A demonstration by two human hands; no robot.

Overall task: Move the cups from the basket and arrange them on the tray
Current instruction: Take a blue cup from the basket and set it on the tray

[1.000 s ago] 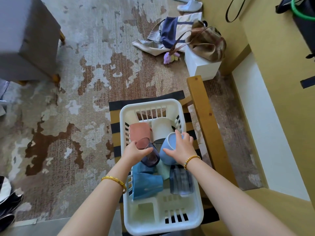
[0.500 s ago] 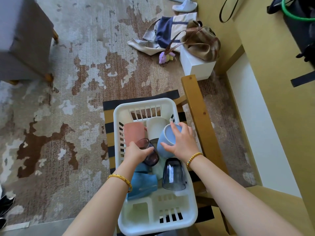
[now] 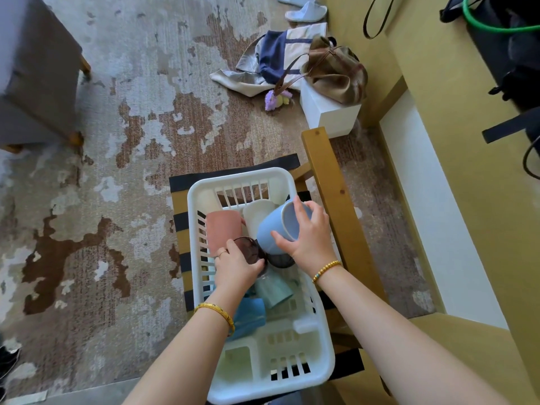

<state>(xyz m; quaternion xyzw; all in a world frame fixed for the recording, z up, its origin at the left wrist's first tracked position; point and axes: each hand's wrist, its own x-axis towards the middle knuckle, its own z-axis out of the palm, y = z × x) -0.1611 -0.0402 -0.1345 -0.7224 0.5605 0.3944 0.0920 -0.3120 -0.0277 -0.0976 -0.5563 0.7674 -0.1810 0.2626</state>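
Observation:
A white slotted basket (image 3: 304, 372) stands on a striped chair seat and holds several cups. My right hand (image 3: 312, 238) grips a light blue cup (image 3: 271, 229) and holds it tilted above the basket, mouth facing up and right. My left hand (image 3: 236, 267) grips a dark purple see-through cup (image 3: 248, 248) low in the basket. A pink cup (image 3: 223, 229) and a white cup (image 3: 257, 213) lie at the far end. A teal cup (image 3: 274, 290) and a blue cup (image 3: 251, 317) lie nearer me. No tray is in view.
A wooden chair arm (image 3: 336, 206) runs along the basket's right side. A yellow-green table top (image 3: 455, 352) lies to the right. On the carpet beyond sit a white box (image 3: 330, 115), a brown bag (image 3: 336, 71) and a tote. A grey seat (image 3: 32, 71) stands far left.
My right hand has lifted the light blue cup up and to the right, out of the pile. My left hand has closed further around the dark purple cup.

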